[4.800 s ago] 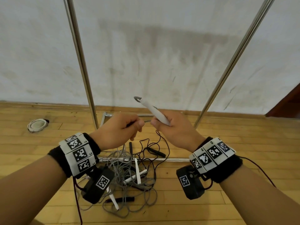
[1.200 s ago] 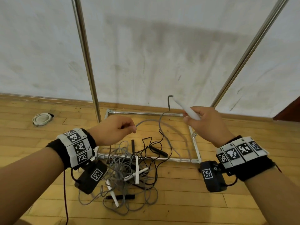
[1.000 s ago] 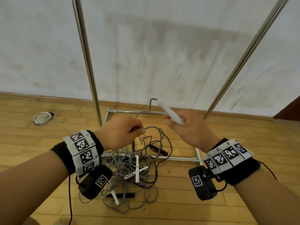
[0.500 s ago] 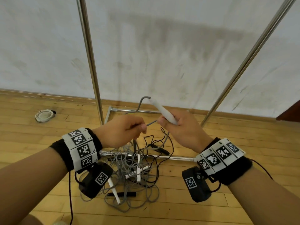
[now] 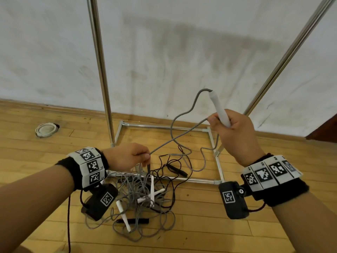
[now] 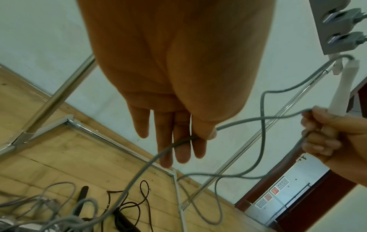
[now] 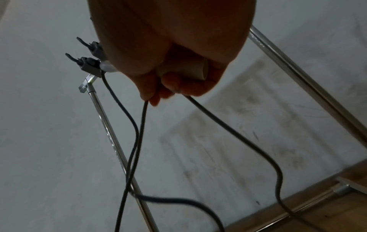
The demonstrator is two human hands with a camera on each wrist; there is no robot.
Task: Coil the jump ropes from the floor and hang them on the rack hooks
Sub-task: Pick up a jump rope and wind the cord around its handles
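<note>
Where the rack (image 5: pixel 102 70) runs off the top of the head view, I can't see its hooks from there. On the floor (image 5: pixel 255 234), the grey and black ropes (image 5: pixel 144 196) lie so tangled that I can't tell how many there are. My right hand (image 5: pixel 235 132) grips the white handle (image 5: pixel 219 110) with a loop of grey rope (image 5: pixel 179 137); my left hand (image 5: pixel 127 156) pinches that rope lower down. Half a second ago the hands nearly touched; now they're well apart, the right raised, the rope stretched between them.
</note>
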